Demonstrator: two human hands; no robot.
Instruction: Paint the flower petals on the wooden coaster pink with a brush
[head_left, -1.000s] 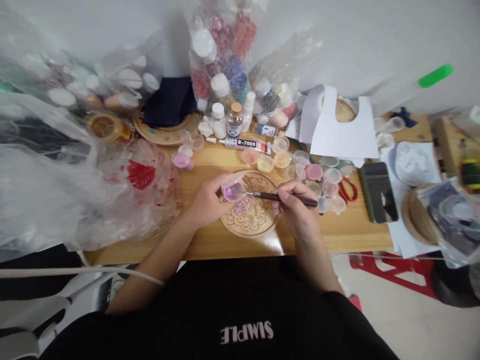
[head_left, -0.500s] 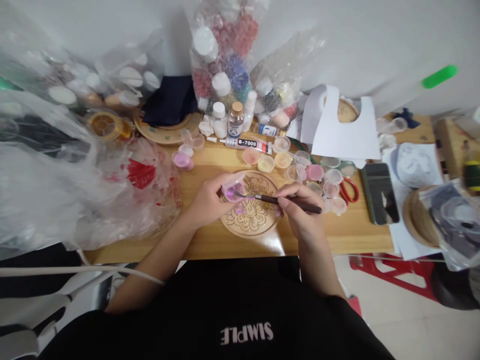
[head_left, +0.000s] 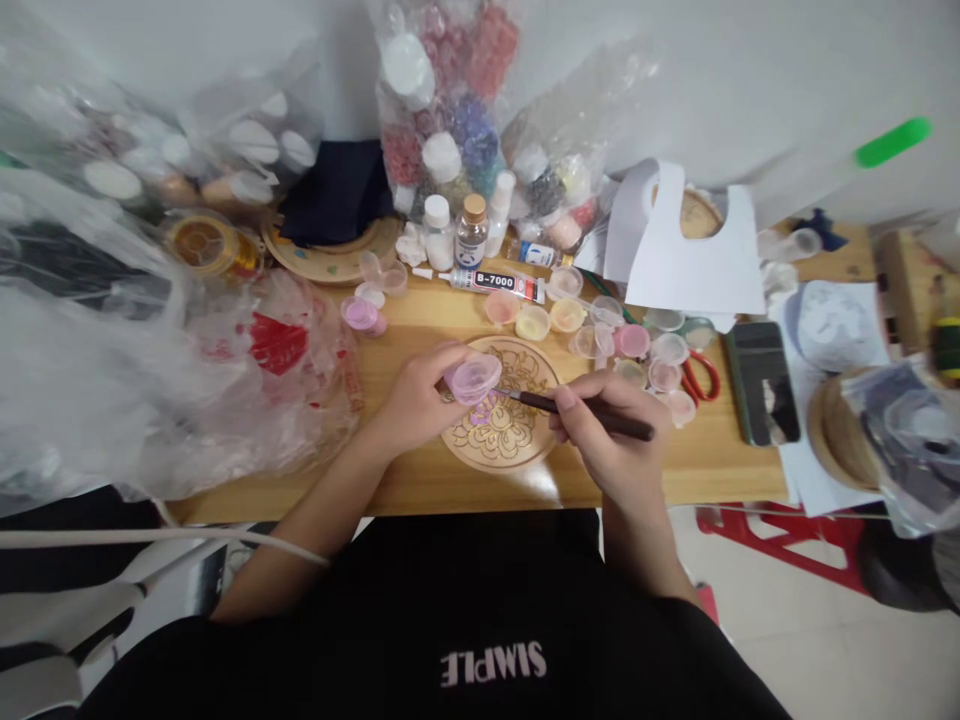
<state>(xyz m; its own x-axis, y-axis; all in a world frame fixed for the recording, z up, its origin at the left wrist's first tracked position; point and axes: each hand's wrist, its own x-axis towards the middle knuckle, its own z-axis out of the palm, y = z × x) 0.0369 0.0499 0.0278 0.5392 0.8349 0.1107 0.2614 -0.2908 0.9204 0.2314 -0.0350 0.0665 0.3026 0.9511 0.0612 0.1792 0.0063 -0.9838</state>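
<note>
My left hand [head_left: 420, 402] is closed around a small clear plastic cup [head_left: 474, 380] with purple stuff in it; its hinged lid looks folded over the top. My right hand [head_left: 613, 432] pinches a thin metal-tipped tool with a dark handle [head_left: 538, 402], like a small palette knife. The tool's tip points left, close beside the cup, and its very end is partly hidden. Below both hands lies a round wooden board [head_left: 517, 450] with a gold-outlined flower pattern. A few petals near the cup are purple; the board's upper left is covered by the cup and hand.
Several small lidded cups [head_left: 566, 315] of coloured stuff stand behind and right, near red-handled scissors [head_left: 703, 378] and a phone [head_left: 762, 385]. A glue tube [head_left: 496, 284] and bottles [head_left: 471, 235] stand at the back. Crumpled plastic bags [head_left: 172, 400] fill the left side.
The cup's lid, raised before, now appears over the cup. The tool's tip has come out of the cup, and my right hand has shifted slightly right.
</note>
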